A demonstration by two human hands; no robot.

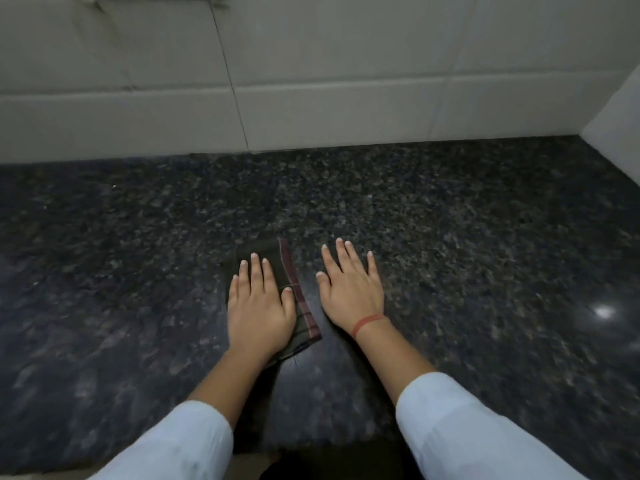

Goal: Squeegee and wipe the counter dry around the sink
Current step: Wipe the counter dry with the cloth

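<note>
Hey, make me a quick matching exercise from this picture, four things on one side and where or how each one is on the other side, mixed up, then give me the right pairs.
Things:
1. left hand
2. right hand
3. cloth
4. red band

Places or states:
A. around the right wrist
B. flat on the bare counter, beside the cloth
C. folded, dark, lying on the counter under a palm
D. pressing down flat on the cloth

Pairs: 1-D, 2-B, 3-C, 4-A
</note>
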